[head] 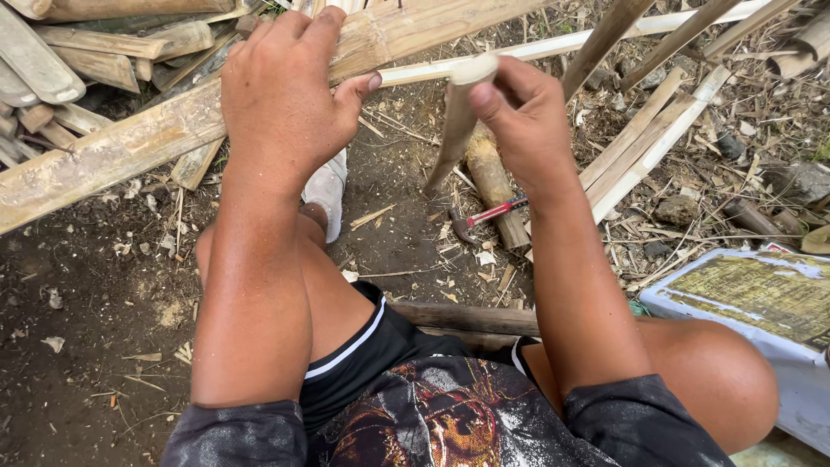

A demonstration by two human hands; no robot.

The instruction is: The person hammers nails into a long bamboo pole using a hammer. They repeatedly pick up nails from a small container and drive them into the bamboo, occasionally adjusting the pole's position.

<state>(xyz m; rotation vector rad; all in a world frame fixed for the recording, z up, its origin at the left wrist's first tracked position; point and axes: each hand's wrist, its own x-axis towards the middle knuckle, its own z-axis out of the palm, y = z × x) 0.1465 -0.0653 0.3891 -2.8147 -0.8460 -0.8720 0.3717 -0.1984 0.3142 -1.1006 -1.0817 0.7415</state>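
My left hand [281,91] lies over a long split bamboo plank [112,151] that slants from lower left to upper right, fingers curled over its far edge and thumb beneath. My right hand [519,117] grips a short tapered bamboo stick [454,121], its pale cut end up near the thumb and its point hanging down. The stick's top end sits close to the plank's underside. Below, my bare knees and dark shorts fill the bottom of the view.
A hammer with a red handle [493,212] rests on the dirt against a short log [494,186]. Cut bamboo pieces [78,52] pile up at upper left, thin slats [644,143] at right. A pale box [761,303] stands at lower right. My white shoe [327,190] is ahead.
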